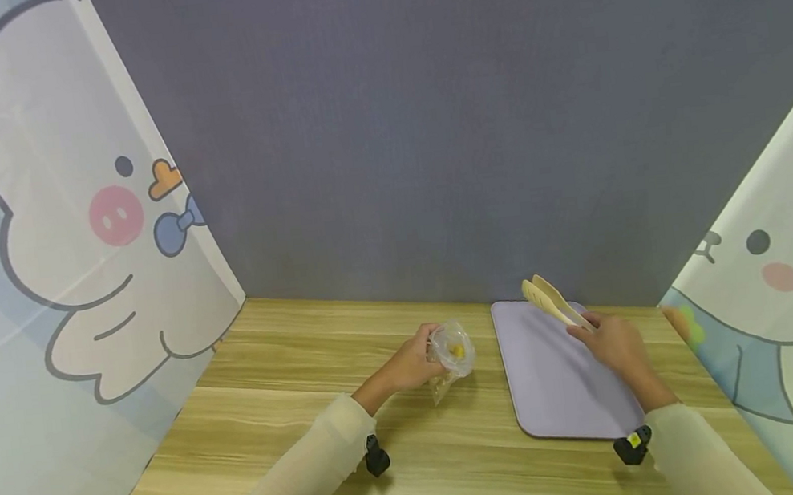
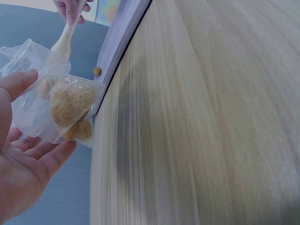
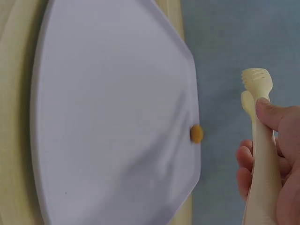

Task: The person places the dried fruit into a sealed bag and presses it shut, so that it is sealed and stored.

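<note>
My left hand (image 1: 414,361) holds a clear plastic bag (image 1: 454,348) upright above the table, its mouth spread wide. Thumb and fingers press the bag's sides. Several golden-brown, rounded food pieces (image 2: 70,105) show through the film. To the right, my right hand (image 1: 615,344) grips cream-coloured tongs (image 1: 550,300) above a lavender tray (image 1: 555,376). One arm of the tongs has a slotted tip (image 3: 258,80); nothing shows between the tips. A single small brown ball (image 3: 196,134) lies by the tray's far edge; the head view does not show it clearly.
The wood-grain table (image 1: 302,451) runs back to a grey panel (image 1: 385,136). Cartoon-printed sheets (image 1: 84,312) stand on the left and right sides. Small black wrist cameras (image 1: 376,455) sit at both cuffs.
</note>
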`<state>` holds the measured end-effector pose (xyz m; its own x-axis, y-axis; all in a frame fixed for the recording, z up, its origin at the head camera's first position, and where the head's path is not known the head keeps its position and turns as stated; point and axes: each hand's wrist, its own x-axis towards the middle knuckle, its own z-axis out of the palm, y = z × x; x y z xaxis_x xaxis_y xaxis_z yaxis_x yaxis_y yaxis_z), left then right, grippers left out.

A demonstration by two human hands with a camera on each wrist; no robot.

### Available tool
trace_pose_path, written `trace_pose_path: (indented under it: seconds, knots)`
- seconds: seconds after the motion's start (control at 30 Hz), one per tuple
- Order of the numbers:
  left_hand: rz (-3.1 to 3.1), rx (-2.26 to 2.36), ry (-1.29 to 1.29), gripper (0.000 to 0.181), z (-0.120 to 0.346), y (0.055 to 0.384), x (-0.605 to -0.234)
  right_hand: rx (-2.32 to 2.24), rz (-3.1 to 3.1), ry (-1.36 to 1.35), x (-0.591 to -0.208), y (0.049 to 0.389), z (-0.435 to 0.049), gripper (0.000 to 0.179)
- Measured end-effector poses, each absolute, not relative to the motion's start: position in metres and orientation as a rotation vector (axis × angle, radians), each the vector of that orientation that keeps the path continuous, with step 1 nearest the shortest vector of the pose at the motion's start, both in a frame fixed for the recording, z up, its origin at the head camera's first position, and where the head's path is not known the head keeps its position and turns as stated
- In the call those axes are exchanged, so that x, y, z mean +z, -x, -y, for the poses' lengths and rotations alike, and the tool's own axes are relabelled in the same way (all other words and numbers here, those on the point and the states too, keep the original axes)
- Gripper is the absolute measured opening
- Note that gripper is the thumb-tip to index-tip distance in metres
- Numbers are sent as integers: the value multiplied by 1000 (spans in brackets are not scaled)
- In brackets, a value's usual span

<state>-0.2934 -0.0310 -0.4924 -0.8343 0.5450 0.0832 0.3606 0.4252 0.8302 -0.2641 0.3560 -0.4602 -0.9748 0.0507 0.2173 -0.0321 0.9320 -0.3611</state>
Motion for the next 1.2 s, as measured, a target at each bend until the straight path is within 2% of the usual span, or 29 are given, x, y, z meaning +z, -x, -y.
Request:
trace_pose_path:
  seconds: [0.43, 1.2]
  knots:
    - [-2453, 1393, -829, 72, 32, 291, -491, 506, 2921, 225, -471, 274, -371, 56]
    - [-2475, 1369, -804, 73, 36, 292, -490, 418, 3032, 267, -489, 285, -378, 59]
